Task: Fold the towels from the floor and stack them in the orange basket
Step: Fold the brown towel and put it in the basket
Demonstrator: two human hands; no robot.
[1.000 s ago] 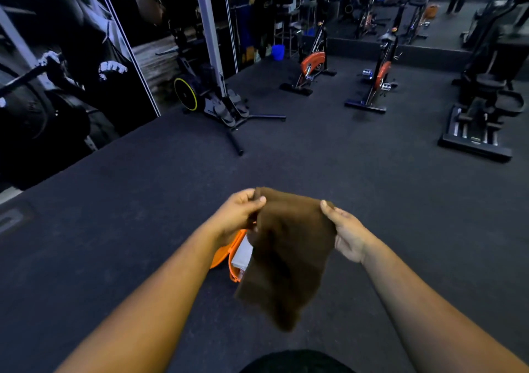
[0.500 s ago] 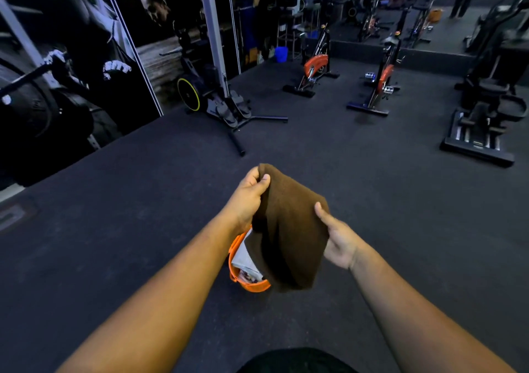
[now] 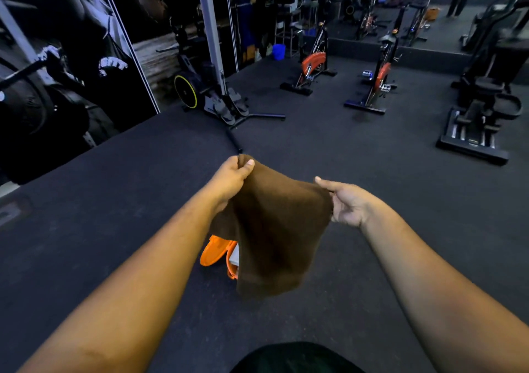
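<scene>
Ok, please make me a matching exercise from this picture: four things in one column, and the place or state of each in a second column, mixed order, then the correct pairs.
Things:
1. brown towel
2. orange basket
3. blue bucket
4. left hand

Places or states:
A. on the floor, partly hidden behind the hanging cloth
B. far away, near the wall beside the exercise bikes
C. held in the air by two corners, hanging down
D. pinching the higher corner of the cloth

Pairs: 1-C, 2-A, 3-B, 4-D
</scene>
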